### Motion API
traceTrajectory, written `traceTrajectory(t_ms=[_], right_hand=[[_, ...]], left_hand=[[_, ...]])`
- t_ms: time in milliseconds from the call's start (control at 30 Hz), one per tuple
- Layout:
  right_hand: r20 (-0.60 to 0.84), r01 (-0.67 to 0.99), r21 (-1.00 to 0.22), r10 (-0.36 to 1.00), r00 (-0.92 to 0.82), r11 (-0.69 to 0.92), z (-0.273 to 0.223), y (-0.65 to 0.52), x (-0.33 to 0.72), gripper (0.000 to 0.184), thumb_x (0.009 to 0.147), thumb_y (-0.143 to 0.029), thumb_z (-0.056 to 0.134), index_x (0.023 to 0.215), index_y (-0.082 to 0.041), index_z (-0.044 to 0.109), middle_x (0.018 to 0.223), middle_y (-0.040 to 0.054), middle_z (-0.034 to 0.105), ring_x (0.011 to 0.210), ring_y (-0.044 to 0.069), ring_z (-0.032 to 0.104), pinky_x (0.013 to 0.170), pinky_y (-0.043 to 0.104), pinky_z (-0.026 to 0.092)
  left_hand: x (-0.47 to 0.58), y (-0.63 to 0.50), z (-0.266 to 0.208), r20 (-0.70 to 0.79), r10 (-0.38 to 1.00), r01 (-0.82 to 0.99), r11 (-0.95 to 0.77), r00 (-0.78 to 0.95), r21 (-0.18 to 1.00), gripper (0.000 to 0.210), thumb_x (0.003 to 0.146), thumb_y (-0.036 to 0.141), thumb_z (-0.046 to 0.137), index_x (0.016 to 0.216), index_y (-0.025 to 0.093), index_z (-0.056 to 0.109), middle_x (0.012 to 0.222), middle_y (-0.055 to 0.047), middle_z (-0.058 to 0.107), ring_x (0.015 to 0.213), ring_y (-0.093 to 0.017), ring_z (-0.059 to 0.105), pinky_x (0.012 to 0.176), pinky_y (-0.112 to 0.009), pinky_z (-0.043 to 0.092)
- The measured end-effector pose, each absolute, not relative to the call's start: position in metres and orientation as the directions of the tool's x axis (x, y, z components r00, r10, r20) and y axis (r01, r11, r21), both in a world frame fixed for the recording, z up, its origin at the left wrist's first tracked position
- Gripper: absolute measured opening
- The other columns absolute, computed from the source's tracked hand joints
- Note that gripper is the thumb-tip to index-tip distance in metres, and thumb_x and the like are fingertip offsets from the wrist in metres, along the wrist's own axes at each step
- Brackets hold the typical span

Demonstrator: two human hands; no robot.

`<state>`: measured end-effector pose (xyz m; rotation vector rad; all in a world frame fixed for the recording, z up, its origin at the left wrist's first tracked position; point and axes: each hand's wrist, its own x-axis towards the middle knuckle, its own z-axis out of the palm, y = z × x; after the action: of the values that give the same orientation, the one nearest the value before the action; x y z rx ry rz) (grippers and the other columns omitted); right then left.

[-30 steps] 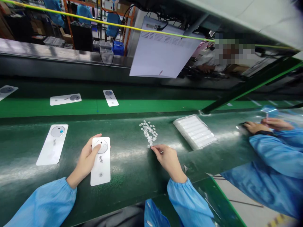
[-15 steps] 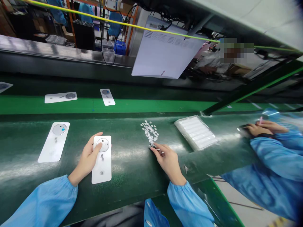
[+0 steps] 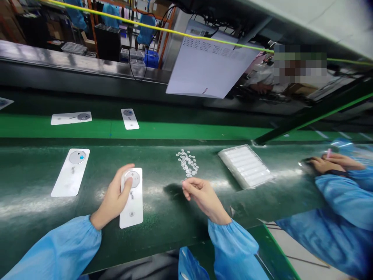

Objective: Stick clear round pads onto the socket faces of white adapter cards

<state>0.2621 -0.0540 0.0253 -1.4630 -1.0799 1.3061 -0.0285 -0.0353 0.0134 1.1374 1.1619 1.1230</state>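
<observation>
My left hand [image 3: 112, 200] grips a white rectangular panel [image 3: 131, 214] by its upper left side, the thumb lying over its grey round insert. Dark printed marks run down the panel's face. My right hand [image 3: 205, 197] is closed in a pinch, with a small clear round disc [image 3: 182, 182] showing at the fingertips. Just beyond it, a loose cluster of similar discs [image 3: 187, 162] lies on the dark green work surface [image 3: 160, 233]. Left of my left hand lies another white panel [image 3: 71, 175], its round insert bearing a blue spot.
Several white panels, one upright [image 3: 130, 119] and one sideways [image 3: 71, 118], lie on the bright green strip behind. A clear-wrapped pack of white strips [image 3: 247, 165] is right of the discs. At far right are a co-worker's hands [image 3: 335, 161]; a green post [image 3: 291, 118] slants overhead.
My right hand has drawn slightly back from the disc cluster and lifted, with a disc between its fingertips. My left hand still grips the panel. The view has shifted slightly.
</observation>
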Motion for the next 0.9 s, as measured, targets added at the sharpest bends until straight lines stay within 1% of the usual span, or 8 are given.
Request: traceTrajectory(t_ms=[67,133,267,333,467,567,733,900], right_hand=[[-0.303,-0.062,-0.949,0.950,-0.072,-0.308,0.028,-0.054,0.237,0.045,0.067,-0.057,0.087,0.065,-0.016,0.068,0.048,-0.0016,0.058,0.041,0.009,0.047,0.041,0.023,0.038],[-0.337,-0.104,-0.928,0.925,-0.177,-0.358,0.029,-0.053,0.215,0.044,0.069,-0.055,0.087,0.064,-0.016,0.068,0.047,-0.0022,0.057,0.039,0.008,0.045,0.039,0.021,0.035],[-0.351,-0.062,-0.921,0.888,-0.296,-0.385,0.028,-0.050,0.186,0.041,0.070,-0.051,0.087,0.065,-0.015,0.070,0.047,-0.0018,0.058,0.039,0.007,0.045,0.038,0.020,0.035],[-0.355,-0.025,-0.923,0.872,-0.337,-0.385,0.029,-0.048,0.180,0.039,0.069,-0.049,0.089,0.067,-0.015,0.072,0.048,-0.0019,0.058,0.039,0.007,0.045,0.038,0.020,0.035],[-0.342,0.001,-0.930,0.866,-0.365,-0.367,0.029,-0.048,0.178,0.036,0.071,-0.048,0.088,0.071,-0.015,0.075,0.051,-0.0018,0.058,0.042,0.008,0.045,0.040,0.021,0.038],[-0.305,-0.022,-0.941,0.877,-0.371,-0.337,0.025,-0.050,0.178,0.037,0.078,-0.051,0.082,0.078,-0.015,0.076,0.054,-0.0002,0.061,0.044,0.009,0.049,0.043,0.022,0.041],[-0.291,-0.011,-0.950,0.893,-0.342,-0.314,0.023,-0.055,0.174,0.038,0.079,-0.053,0.080,0.080,-0.016,0.074,0.055,-0.0019,0.058,0.043,0.009,0.049,0.042,0.022,0.040],[-0.290,0.090,-0.957,0.902,-0.320,-0.276,0.035,-0.053,0.172,0.043,0.079,-0.057,0.078,0.076,-0.015,0.071,0.053,-0.0030,0.054,0.042,0.008,0.047,0.041,0.022,0.038]], left_hand=[[-0.026,-0.038,0.014,0.034,0.992,0.071,-0.043,0.122,0.997,0.027,0.085,0.031,0.071,0.109,0.021,0.078,0.110,-0.009,0.076,0.099,-0.028,0.071,0.090,-0.035,0.054],[-0.024,-0.040,0.012,0.112,0.977,0.150,-0.140,0.184,0.979,0.021,0.085,0.031,0.073,0.102,0.023,0.081,0.112,-0.008,0.077,0.106,-0.029,0.071,0.098,-0.037,0.052],[-0.024,-0.042,0.007,0.213,0.938,0.185,-0.268,0.272,0.946,0.034,0.077,0.036,0.084,0.108,0.024,0.081,0.108,-0.009,0.079,0.097,-0.028,0.074,0.090,-0.037,0.056],[-0.024,-0.043,0.006,0.244,0.912,0.163,-0.310,0.330,0.937,0.027,0.082,0.037,0.080,0.107,0.025,0.081,0.102,-0.008,0.080,0.090,-0.026,0.076,0.083,-0.035,0.058],[-0.024,-0.043,0.007,0.254,0.892,0.112,-0.315,0.373,0.942,0.019,0.090,0.037,0.072,0.102,0.026,0.082,0.100,-0.006,0.080,0.087,-0.025,0.076,0.082,-0.034,0.059],[-0.024,-0.043,0.008,0.221,0.926,0.130,-0.271,0.306,0.954,0.020,0.085,0.041,0.076,0.097,0.025,0.083,0.096,-0.006,0.081,0.086,-0.025,0.076,0.082,-0.034,0.059],[-0.023,-0.043,0.010,0.206,0.949,0.142,-0.243,0.238,0.960,0.018,0.079,0.039,0.082,0.088,0.023,0.083,0.087,-0.004,0.081,0.079,-0.023,0.075,0.079,-0.032,0.058],[-0.024,-0.043,0.008,0.185,0.944,0.151,-0.232,0.272,0.961,0.026,0.077,0.040,0.084,0.095,0.022,0.083,0.091,-0.005,0.081,0.085,-0.025,0.075,0.083,-0.033,0.058]])
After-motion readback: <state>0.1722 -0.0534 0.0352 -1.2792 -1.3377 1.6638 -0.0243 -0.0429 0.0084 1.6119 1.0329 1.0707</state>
